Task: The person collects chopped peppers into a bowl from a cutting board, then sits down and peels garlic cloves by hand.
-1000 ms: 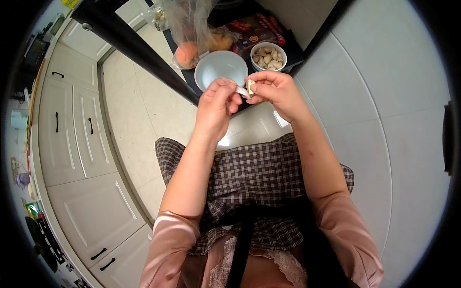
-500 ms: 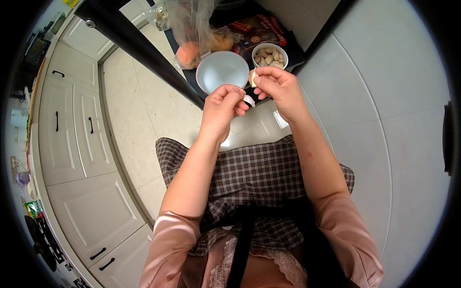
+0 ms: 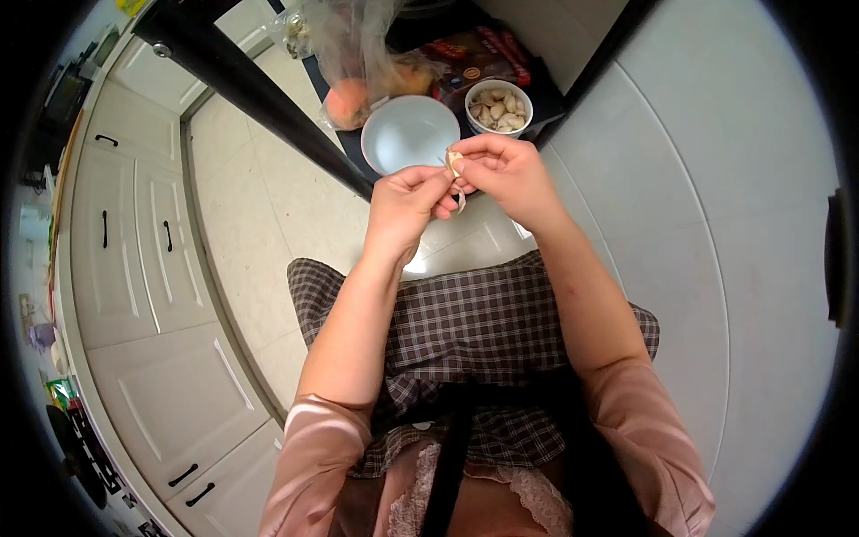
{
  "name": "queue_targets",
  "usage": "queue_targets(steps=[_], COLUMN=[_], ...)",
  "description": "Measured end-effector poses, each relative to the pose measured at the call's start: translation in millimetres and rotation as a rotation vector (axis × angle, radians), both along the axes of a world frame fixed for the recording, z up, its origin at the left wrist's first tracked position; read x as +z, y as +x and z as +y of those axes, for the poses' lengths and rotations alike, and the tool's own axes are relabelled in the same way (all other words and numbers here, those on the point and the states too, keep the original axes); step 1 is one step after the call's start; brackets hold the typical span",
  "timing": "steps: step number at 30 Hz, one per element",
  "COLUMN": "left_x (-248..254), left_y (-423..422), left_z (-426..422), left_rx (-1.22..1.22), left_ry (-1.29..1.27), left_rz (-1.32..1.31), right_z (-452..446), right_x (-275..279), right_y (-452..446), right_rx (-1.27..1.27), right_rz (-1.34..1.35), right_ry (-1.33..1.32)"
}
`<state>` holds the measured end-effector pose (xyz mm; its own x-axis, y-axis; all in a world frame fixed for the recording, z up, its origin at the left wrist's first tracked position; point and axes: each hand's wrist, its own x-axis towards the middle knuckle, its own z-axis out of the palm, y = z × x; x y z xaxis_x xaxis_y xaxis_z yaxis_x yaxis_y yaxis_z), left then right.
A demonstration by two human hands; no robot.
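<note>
Right hand: my right hand [image 3: 512, 182] holds a garlic clove [image 3: 455, 164] between thumb and forefinger, fingers narrow.
Left hand: my left hand [image 3: 401, 208] is pinched narrow, thumb against forefinger, at the clove's side; a strip of garlic skin [image 3: 461, 202] hangs by these fingers.
Clove position: between my hands, just in front of the blue bowl's near right edge.
Blue bowl: pale blue bowl [image 3: 411, 134], pink rim, upright, inner surface in view.
White bowl: white bowl [image 3: 499, 108], upright, right of the blue one, holding many unpeeled garlic cloves [image 3: 501, 105].
Bag: clear plastic bag [image 3: 358, 45], left rear, round orange-pink produce [image 3: 347, 101] inside; exact kind cannot be told.
Support: black shelf [image 3: 548, 109] beneath both bowls.
</note>
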<state>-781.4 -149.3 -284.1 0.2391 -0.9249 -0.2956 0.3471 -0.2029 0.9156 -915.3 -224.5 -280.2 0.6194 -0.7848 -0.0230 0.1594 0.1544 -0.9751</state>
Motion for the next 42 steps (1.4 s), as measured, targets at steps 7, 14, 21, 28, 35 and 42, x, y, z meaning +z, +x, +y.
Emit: queue_targets(steps=[7, 14, 21, 28, 35, 42], left_x=[-10, -10, -7, -10, -15, -12], left_y=[1, 2, 0, -1, 0, -2], left_z=[2, 1, -1, -3, -7, -11], left_rx=[0.038, 0.101, 0.17, 0.165, 0.175, 0.173], left_ry=[-0.01, -0.09, -0.165, -0.154, -0.152, -0.157], left_rz=[-0.056, -0.039, -0.133, -0.086, 0.054, 0.133], right_z=[3, 3, -2, -1, 0, -3], right_x=[-5, -6, -2, -8, -9, -7], right_y=[3, 5, 2, 5, 6, 2], right_rx=[0.063, 0.054, -0.038, -0.054, -0.055, -0.109], right_rz=[0.055, -0.019, 0.002, -0.044, -0.071, -0.14], right_ry=[-0.025, -0.031, 0.039, 0.063, 0.089, 0.207])
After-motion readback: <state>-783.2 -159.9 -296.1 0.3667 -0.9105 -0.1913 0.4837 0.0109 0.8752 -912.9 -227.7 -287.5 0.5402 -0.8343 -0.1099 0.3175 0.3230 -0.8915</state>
